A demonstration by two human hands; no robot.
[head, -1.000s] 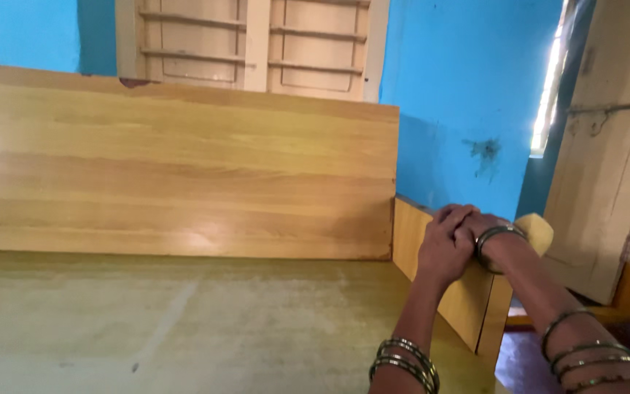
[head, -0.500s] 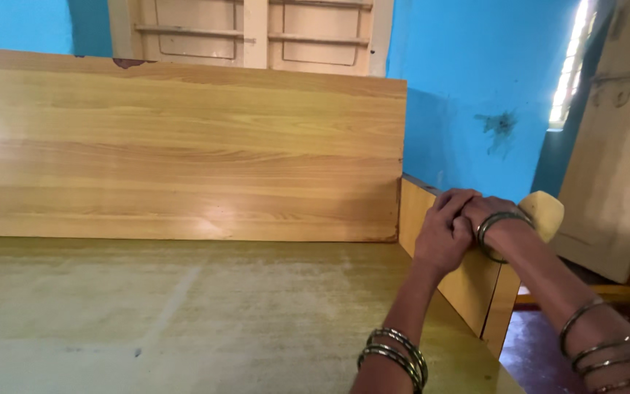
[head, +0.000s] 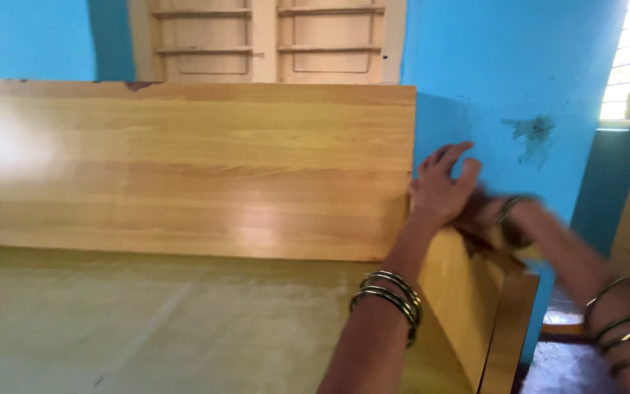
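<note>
**Hands at the corner of a wooden bed frame**

Bright blue walls surround a light wooden bed frame, with a pale shuttered window (head: 267,40) above the tall headboard (head: 184,168) and a barred window (head: 628,66) letting in daylight at the far right. Bare plywood base (head: 111,321) fills the lower left. A low side board (head: 468,306) runs along the right edge and meets the headboard at the corner.

At that corner, the left hand (head: 442,186) is raised with fingers spread and loose, its heel near the top of the side board; it grips nothing visible. Just beside it, the right hand (head: 501,222) rests on the side board's top edge, blurred by motion; whether it holds anything cannot be told. Dark metal bangles (head: 391,295) circle the left forearm, and more sit on the right arm.
</note>
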